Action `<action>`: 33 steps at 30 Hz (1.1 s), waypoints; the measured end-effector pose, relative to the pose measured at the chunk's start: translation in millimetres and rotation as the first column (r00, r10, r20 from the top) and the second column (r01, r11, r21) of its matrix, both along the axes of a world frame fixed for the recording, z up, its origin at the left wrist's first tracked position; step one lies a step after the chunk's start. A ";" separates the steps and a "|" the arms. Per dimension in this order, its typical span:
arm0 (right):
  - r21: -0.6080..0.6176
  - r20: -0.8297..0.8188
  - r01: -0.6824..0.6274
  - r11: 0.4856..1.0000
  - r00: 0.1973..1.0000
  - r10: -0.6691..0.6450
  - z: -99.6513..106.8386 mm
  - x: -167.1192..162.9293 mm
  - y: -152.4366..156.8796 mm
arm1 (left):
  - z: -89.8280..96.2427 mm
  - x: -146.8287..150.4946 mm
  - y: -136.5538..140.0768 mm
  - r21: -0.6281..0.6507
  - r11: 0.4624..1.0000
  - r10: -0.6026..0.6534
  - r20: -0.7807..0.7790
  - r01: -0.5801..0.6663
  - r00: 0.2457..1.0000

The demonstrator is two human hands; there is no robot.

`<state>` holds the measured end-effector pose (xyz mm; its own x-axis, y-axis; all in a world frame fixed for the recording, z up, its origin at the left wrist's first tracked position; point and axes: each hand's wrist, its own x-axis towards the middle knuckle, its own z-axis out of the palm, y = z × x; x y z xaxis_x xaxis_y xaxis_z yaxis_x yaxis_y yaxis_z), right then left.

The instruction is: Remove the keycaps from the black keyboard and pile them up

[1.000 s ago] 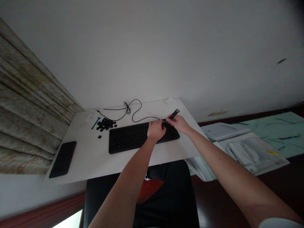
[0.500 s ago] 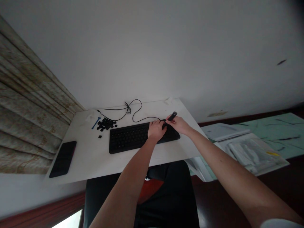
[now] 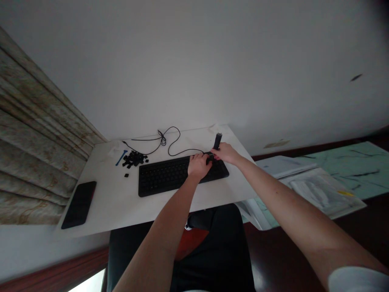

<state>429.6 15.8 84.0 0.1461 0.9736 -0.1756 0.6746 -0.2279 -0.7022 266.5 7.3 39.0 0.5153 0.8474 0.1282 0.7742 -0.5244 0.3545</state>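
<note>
A black keyboard [image 3: 162,176] lies on the white desk, with my left hand [image 3: 199,165] over its right half. That hand's fingers are bent toward the back edge, and its thumb points at my right hand; a dark shape between thumb and forefinger is too small to make out. In a pinch above the right end of the keys, my right hand [image 3: 225,153] holds a black brush-like tool [image 3: 217,140] nearly upright. The tool's lower end is hidden by fingers. Left of the keyboard lies a heap of loose black keycaps [image 3: 133,158], with a blue tool [image 3: 121,157] beside it.
The keyboard's black cable [image 3: 174,140] loops along the back of the desk [image 3: 118,209]. A phone [image 3: 79,205] lies at the left edge near the curtain [image 3: 28,162]. To the right, papers and plastic packaging [image 3: 316,192] rest on a lower marble-patterned surface.
My right hand has tipped the brush-like tool from a rightward slant to nearly upright. My left hand stays on the keyboard. The whole view has shifted slightly.
</note>
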 end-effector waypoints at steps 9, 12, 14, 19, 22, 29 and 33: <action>-0.043 0.259 -0.190 0.981 0.946 0.195 15.0 -7.5 12.4 | -0.3 -0.5 1.8 -0.015 1.000 -0.002 -0.011 0.002 1.000; 0.000 0.321 -0.278 0.960 0.910 0.263 14.0 -4.5 10.1 | -0.1 -0.7 2.0 -0.020 1.000 -0.005 -0.020 0.005 1.000; 0.027 0.317 -0.303 0.953 0.906 0.279 11.5 -2.4 7.9 | 0.0 -0.8 2.0 -0.023 1.000 -0.005 -0.028 0.005 1.000; 0.098 0.296 -0.305 0.947 0.918 0.264 5.5 0.4 1.6 | -0.6 -1.5 1.9 -0.011 1.000 -0.018 -0.032 0.018 0.999; 0.099 0.326 -0.297 0.950 0.911 0.251 3.5 -0.8 -2.2 | -1.3 -1.4 2.2 -0.009 1.000 -0.025 -0.044 0.025 0.999; 0.158 0.263 -0.243 0.957 0.945 0.197 29.8 -4.2 2.0 | -2.6 -0.5 2.5 0.001 1.000 -0.020 -0.017 0.020 1.000; 0.179 0.236 -0.227 0.957 0.954 0.183 65.4 4.0 20.7 | -1.9 -0.9 1.6 -0.001 1.000 -0.013 0.015 0.013 1.000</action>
<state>433.6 36.5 149.4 -0.0481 0.9980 0.0406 0.8312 0.0626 -0.5525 265.6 8.9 37.1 0.5247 0.8405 0.1353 0.7617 -0.5345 0.3664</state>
